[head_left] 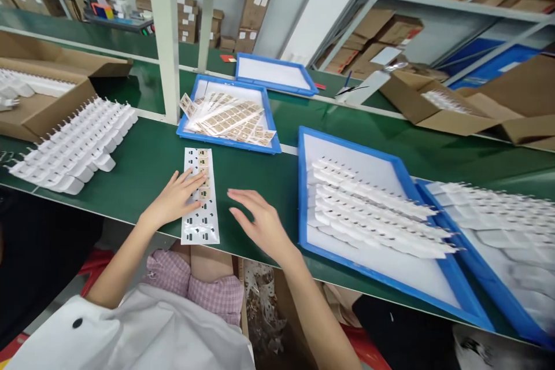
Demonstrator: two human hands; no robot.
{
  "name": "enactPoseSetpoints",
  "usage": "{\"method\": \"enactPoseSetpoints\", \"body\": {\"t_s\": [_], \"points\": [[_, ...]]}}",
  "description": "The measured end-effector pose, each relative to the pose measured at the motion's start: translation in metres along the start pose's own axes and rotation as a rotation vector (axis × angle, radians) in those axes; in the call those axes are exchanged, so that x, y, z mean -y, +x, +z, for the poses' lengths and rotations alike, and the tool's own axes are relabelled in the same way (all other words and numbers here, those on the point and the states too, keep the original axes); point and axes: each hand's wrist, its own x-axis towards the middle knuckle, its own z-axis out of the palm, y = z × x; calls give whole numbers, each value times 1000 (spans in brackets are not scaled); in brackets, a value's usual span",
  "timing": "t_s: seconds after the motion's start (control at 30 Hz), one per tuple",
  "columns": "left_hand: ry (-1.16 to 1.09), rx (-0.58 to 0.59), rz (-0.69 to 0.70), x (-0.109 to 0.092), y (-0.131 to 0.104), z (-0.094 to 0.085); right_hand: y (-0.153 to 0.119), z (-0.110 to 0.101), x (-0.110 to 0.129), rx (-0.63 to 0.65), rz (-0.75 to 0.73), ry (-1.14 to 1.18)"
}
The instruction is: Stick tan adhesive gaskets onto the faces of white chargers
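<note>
Sticker sheet (208, 204) lies flat on the green table (255, 169), near its front edge, right before the seated person. It is long, narrow and white; small dark openings show over its lower part, and tan square stickers (204, 192) run along the right side of its upper part. The left hand (172, 199) comes in from the left and lies over the middle of the sheet, palm down, fingers spread out rather than closed in a grasp; whether its fingertips pinch one of the stickers cannot be told. The right hand (262, 221) is just beside the sheet, on its right and apart from it, with fingers stretched out, thumb standing away from them, and its grasp slack.

Beyond the sheet, a blue-rimmed tray (229, 142) bears a loose pile of tan sticker strips (232, 117), some overlapping its rim. Behind it is a second tray (277, 90), also blue-rimmed, with a white bottom. On the right, a large tray (300, 185) holds rows of white parts (368, 208) with thin pins, and another tray (481, 286) beside it carries more. Similar white pieces (80, 144) stand in rows at the left, next to a cardboard box (60, 110).
</note>
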Motion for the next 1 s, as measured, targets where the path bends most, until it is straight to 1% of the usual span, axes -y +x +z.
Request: {"method": "enactPoseSetpoints", "body": {"t_s": [0.07,0.1,0.17,0.23,0.3,0.43,0.67,0.83,0.93,1.0], "points": [[34,43,-4,1,2,5,25,33,-8,108,62,47],[47,51,-9,3,2,8,34,45,-14,133,82,49],[63,31,-12,5,1,14,43,63,-26,147,102,35],[65,-15,-18,7,0,17,45,70,-33,142,108,18],[57,-47,-24,6,0,19,43,71,-35,139,111,0],[33,-66,-31,2,-1,20,40,67,-31,122,117,-56],[21,-30,-46,1,-3,21,46,66,-22,123,67,-232],[12,7,-51,3,-6,18,42,61,-5,100,-32,-362],[15,29,-50,2,-5,18,35,53,7,54,-189,-509],[19,45,-45,1,-4,16,31,45,13,-30,-303,-612]]}}
